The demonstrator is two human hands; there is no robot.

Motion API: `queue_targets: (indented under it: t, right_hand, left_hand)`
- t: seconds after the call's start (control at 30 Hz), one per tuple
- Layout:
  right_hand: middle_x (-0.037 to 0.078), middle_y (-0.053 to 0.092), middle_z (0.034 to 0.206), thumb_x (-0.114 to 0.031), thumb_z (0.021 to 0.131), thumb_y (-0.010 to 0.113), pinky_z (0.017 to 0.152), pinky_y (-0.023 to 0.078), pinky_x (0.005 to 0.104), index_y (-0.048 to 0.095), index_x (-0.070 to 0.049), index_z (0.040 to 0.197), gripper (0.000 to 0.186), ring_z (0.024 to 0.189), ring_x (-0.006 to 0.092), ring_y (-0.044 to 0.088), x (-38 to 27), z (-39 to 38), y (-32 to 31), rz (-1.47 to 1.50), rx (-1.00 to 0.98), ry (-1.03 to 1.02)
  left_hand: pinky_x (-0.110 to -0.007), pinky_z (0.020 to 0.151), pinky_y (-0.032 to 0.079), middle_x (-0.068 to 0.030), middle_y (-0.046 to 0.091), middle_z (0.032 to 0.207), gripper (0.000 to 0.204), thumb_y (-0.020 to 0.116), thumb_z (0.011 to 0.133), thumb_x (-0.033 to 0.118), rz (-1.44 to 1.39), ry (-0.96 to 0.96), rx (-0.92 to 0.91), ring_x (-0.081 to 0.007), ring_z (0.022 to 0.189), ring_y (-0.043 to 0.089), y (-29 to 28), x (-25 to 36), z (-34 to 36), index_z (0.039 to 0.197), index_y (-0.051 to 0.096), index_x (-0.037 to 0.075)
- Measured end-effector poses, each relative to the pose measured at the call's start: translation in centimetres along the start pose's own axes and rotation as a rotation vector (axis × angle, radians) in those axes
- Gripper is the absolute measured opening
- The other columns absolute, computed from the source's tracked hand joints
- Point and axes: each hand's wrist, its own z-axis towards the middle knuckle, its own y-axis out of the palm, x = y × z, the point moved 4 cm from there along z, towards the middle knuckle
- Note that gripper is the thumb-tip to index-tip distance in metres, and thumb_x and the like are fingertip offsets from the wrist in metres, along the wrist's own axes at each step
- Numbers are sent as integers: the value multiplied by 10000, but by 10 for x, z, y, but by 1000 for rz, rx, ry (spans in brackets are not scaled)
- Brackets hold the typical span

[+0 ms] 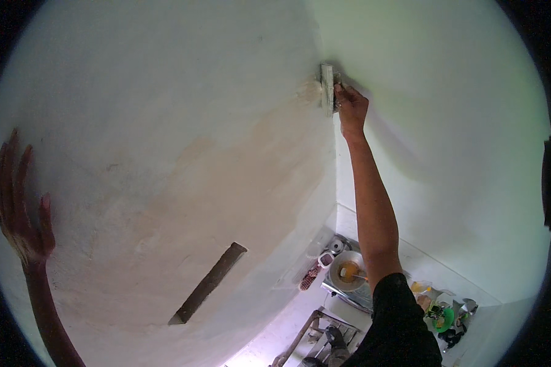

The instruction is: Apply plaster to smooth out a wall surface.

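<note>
My right hand [352,109] is raised to the corner between two pale walls. It grips a flat plastering trowel [327,90], whose blade is upright against the left wall [239,79]. The trowel's handle is mostly covered by my fingers. Beside the blade is a rough, damp-looking spot, and a beige, uneven patch [226,177] spreads down and left across the wall. At the far left, my left hand [23,202] rests on the same wall, fingers stretched out and holding nothing.
A dark slanted slot [208,284] is cut into the left wall. Far below in the corner, a stove [361,298] bears a pan [341,284] with orange contents. A green bowl [445,319] lies among clutter to its right. A slatted stand [315,336] and a shoe show underneath me.
</note>
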Motion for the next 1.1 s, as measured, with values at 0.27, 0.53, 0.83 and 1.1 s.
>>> queue_targets:
  t: [0.27, 0.53, 0.83, 1.1]
  right_hand:
    - [71, 742, 1075, -161, 936, 761, 929, 479, 269, 701, 44, 1219, 355, 959, 112, 640, -14, -10, 6, -71, -19, 19]
    - [57, 738, 943, -247, 953, 739, 791, 510, 267, 704, 62, 1195, 394, 835, 87, 603, -49, -39, 29, -61, -18, -69]
    - [92, 754, 943, -236, 945, 752, 808, 526, 280, 708, 52, 1193, 383, 848, 114, 655, -99, -79, 66, -165, 58, -84]
    - [170, 730, 910, -131, 923, 722, 733, 558, 358, 730, 19, 1025, 182, 803, 271, 714, -138, -142, 124, -355, 102, -395]
  left_hand:
    - [-538, 1206, 302, -141, 442, 1567, 553, 435, 1043, 420, 2, 16, -5, -353, 1472, 376, 5, -5, -2, 1504, 473, 116]
    - [-543, 1190, 330, -128, 456, 1560, 577, 414, 1039, 483, 73, 84, 14, -340, 1452, 410, -9, -15, 12, 1494, 488, 136]
    - [-524, 1229, 219, -149, 401, 1590, 698, 388, 1033, 580, -108, -52, 19, -362, 1490, 327, -13, -15, 24, 1480, 497, 56]
    - [-547, 1175, 349, -119, 456, 1563, 581, 448, 1026, 498, 21, 24, 47, -337, 1456, 406, -14, -14, 20, 1494, 493, 156]
